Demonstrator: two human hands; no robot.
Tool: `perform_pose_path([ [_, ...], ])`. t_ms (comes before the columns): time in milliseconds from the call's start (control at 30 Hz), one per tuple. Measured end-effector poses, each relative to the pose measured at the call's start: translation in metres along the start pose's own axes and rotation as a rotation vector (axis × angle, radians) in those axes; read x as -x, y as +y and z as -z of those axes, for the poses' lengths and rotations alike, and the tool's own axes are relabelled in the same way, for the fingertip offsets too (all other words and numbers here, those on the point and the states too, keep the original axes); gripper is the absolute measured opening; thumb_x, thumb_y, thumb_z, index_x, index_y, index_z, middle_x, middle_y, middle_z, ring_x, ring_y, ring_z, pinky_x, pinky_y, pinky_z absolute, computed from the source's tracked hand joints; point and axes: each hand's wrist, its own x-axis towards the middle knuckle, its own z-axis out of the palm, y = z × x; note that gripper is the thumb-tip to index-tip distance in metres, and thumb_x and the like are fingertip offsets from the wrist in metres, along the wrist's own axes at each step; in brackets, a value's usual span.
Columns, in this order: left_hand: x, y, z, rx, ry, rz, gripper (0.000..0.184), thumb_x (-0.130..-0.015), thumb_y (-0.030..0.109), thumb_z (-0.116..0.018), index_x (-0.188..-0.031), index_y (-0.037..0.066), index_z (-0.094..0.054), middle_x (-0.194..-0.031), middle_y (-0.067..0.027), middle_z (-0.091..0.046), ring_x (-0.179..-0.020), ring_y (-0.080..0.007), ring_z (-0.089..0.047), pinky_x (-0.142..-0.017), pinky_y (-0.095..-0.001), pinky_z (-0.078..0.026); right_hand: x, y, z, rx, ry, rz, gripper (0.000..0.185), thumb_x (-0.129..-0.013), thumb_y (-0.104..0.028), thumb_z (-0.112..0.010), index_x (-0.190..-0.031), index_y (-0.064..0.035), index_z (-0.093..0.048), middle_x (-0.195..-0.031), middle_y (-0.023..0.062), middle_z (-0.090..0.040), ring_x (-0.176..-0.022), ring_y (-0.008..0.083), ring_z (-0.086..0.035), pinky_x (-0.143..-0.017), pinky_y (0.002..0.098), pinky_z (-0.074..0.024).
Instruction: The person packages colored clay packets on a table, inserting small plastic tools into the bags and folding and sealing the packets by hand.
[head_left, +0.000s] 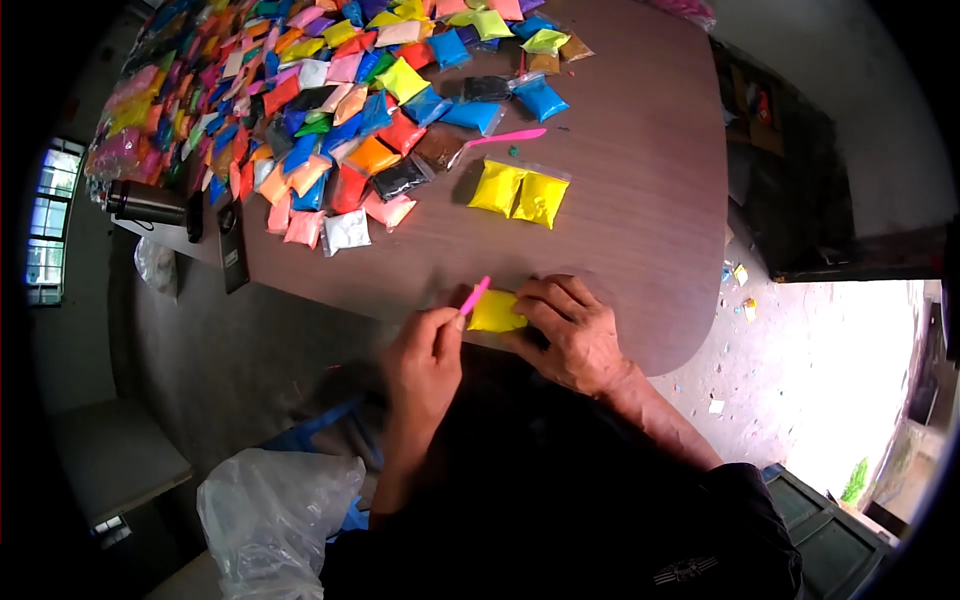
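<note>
Close to the table's near edge, my left hand (428,350) is closed on a small pink plastic tool (475,296), its tip pointing up and away from me. Just right of the tool lies a yellow packet (495,312), flat and pillow-shaped. My right hand (570,325) grips that packet's right side, fingers curled over it; the thumb is partly hidden. Beyond both hands, two yellow packets (518,193) rest side by side on the table. A second pink tool (508,137) lies farther back beside the coloured packets.
A large heap of small packets in many colours (350,120) covers the left and back of the brown table (630,240). A dark flask (150,203) stands at the left edge. A clear plastic bag (280,510) sits below left. Scraps (716,406) litter the floor at right.
</note>
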Motion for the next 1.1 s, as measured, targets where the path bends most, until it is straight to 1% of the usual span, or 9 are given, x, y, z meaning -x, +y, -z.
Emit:
perform_pose_path([
  [200,0.006,-0.010,-0.001,-0.181,-0.028,0.016,0.010,-0.094,0.004,-0.075,-0.103,0.002,-0.070,-0.092,-0.0194,-0.072,-0.082,-0.0422,-0.071,-0.070,-0.0442,-0.057,-0.001,-0.001,0.001,0.003,-0.002,0.004,0.037,-0.073,-0.018,-0.089,-0.104,-0.0080,-0.072,-0.116,0.0074,-0.070,-0.108,0.0312,-0.068,-0.090,0.0402,-0.0596],
  [367,0.004,-0.007,0.008,-0.047,0.045,0.036,0.008,-0.094,0.004,-0.076,-0.100,0.002,-0.070,-0.092,-0.0190,-0.072,-0.081,-0.0398,-0.071,-0.070,-0.0410,-0.057,-0.001,-0.001,0.002,0.011,-0.001,0.011,0.037,-0.073,-0.018,-0.089,-0.104,-0.0081,-0.073,-0.116,0.0074,-0.071,-0.108,0.0307,-0.068,-0.090,0.0402,-0.0597],
  [500,0.015,-0.005,0.000,-0.011,-0.072,0.035,0.010,-0.094,0.004,-0.077,-0.101,0.002,-0.070,-0.089,-0.0197,-0.072,-0.077,-0.0393,-0.072,-0.067,-0.0406,-0.058,-0.001,0.000,0.000,0.012,-0.001,0.021,0.036,-0.073,-0.017,-0.089,-0.104,-0.0081,-0.073,-0.118,0.0075,-0.071,-0.109,0.0303,-0.068,-0.090,0.0402,-0.0597],
  [667,0.015,-0.026,0.010,-0.151,0.033,0.056,0.010,-0.096,0.006,-0.074,-0.103,0.002,-0.070,-0.094,-0.0210,-0.074,-0.083,-0.0443,-0.072,-0.069,-0.0453,-0.058,0.003,0.001,0.003,0.024,-0.039,0.024,0.035,-0.075,-0.016,-0.088,-0.105,-0.0069,-0.073,-0.122,0.0086,-0.071,-0.111,0.0309,-0.068,-0.093,0.0409,-0.0593],
  [767,0.006,-0.027,0.017,-0.103,0.111,0.038,0.008,-0.096,0.007,-0.074,-0.102,0.004,-0.069,-0.092,-0.0196,-0.072,-0.082,-0.0428,-0.070,-0.068,-0.0461,-0.057,0.001,-0.006,0.010,0.059,-0.064,0.021,0.036,-0.075,-0.013,-0.087,-0.107,-0.0047,-0.074,-0.125,0.0108,-0.070,-0.113,0.0327,-0.068,-0.094,0.0430,-0.0589],
  [833,-0.003,-0.028,0.018,-0.100,0.142,0.031,0.010,-0.095,0.005,-0.076,-0.103,0.002,-0.071,-0.091,-0.0190,-0.073,-0.078,-0.0384,-0.073,-0.068,-0.0407,-0.057,0.001,-0.013,0.013,0.080,-0.078,0.011,0.037,-0.075,-0.011,-0.088,-0.109,-0.0031,-0.075,-0.127,0.0125,-0.070,-0.115,0.0342,-0.068,-0.095,0.0443,-0.0589],
  [933,-0.018,-0.027,0.015,-0.090,0.165,0.020,0.009,-0.096,0.005,-0.075,-0.104,0.003,-0.071,-0.092,-0.0179,-0.074,-0.079,-0.0372,-0.073,-0.068,-0.0399,-0.057,0.006,-0.026,0.012,0.180,-0.077,0.002,0.044,-0.078,-0.014,-0.086,-0.119,-0.0030,-0.074,-0.134,0.0154,-0.068,-0.121,0.0372,-0.066,-0.099,0.0478,-0.0563],
  [1000,-0.028,-0.033,0.008,-0.068,0.180,-0.021,0.009,-0.096,0.006,-0.074,-0.103,0.004,-0.070,-0.091,-0.0166,-0.073,-0.079,-0.0387,-0.072,-0.066,-0.0421,-0.056,0.006,-0.040,0.008,0.202,-0.109,-0.013,0.052,-0.086,-0.024,-0.080,-0.132,-0.0019,-0.067,-0.144,0.0176,-0.062,-0.130,0.0376,-0.062,-0.106,0.0516,-0.0498],
  [1100,-0.038,-0.044,-0.002,-0.059,0.181,-0.086,0.009,-0.096,0.007,-0.074,-0.102,0.006,-0.068,-0.089,-0.0147,-0.072,-0.076,-0.0397,-0.070,-0.063,-0.0448,-0.056,0.014,-0.043,-0.007,0.229,-0.177,-0.042,0.065,-0.088,-0.033,-0.079,-0.140,0.0024,-0.061,-0.150,0.0215,-0.058,-0.134,0.0400,-0.059,-0.110,0.0545,-0.0463],
])
